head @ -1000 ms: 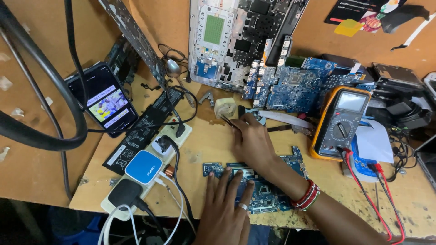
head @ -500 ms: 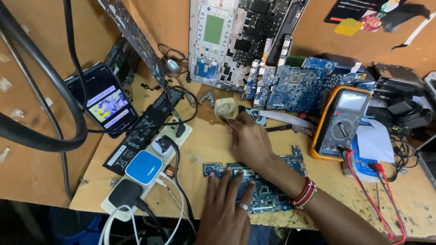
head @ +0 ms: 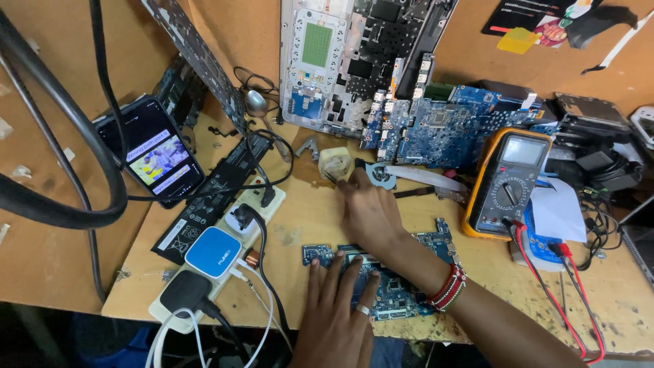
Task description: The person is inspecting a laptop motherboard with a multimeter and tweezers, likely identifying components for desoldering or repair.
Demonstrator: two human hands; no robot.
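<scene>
Two hands work: my left hand presses spread on the thin, rigid, fragile blue circuit board, best gripped by its edges, while my right hand beyond it pinches tweezers.

A worn wooden workbench carries everything here. On its near edge lies a blue circuit board. To the left lies a white power strip with a blue adapter plugged in, and beside it a flat black battery. A yellow multimeter rests on the right, near 1 larger blue circuit board. A small beige pot stands in the middle.
</scene>
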